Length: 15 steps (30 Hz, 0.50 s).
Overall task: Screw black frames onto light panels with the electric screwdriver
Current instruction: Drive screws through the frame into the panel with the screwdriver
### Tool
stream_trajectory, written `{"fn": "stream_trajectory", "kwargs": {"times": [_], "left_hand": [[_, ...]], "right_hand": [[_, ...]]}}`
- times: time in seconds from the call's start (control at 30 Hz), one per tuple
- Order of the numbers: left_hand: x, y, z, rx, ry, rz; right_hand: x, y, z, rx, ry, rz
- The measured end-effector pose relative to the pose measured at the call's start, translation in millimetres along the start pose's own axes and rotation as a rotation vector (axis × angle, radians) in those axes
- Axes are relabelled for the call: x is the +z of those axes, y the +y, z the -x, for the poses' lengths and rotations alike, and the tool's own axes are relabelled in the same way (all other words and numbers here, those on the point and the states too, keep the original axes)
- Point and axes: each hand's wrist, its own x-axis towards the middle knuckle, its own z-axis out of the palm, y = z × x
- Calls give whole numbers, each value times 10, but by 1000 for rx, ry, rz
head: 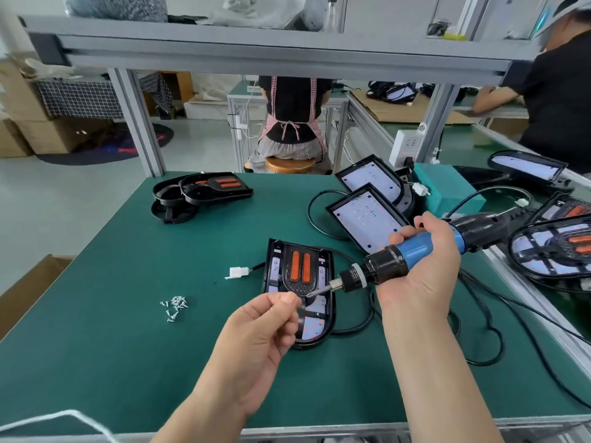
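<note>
1. We see the right hand (422,266) gripping the electric screwdriver (412,251), its bit pointing left over the framed light panel (299,273) on the tabletop (128,346).
2. The left hand (259,334) pinches a small, blurred screw (307,295) at the bit tip, above the panel's near end.
3. Loose screws (175,306) lie well to the left.

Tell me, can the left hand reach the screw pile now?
Probably yes: the screw pile lies on open mat beside the left hand, nothing between; its fingertips seem to pinch a screw.

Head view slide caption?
Left hand pinches a screw at the electric screwdriver tip; right hand grips the tool over black frame.
</note>
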Motion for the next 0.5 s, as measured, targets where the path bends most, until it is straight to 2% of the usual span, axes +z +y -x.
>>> {"fn": "stream_trajectory", "kwargs": {"times": [0.13, 0.5], "left_hand": [[31, 54, -52, -51, -5, 185], [58, 91, -59, -33, 30, 191]], "right_hand": [[73, 27, 27, -16, -26, 4], [121, 31, 34, -41, -50, 3]]}}
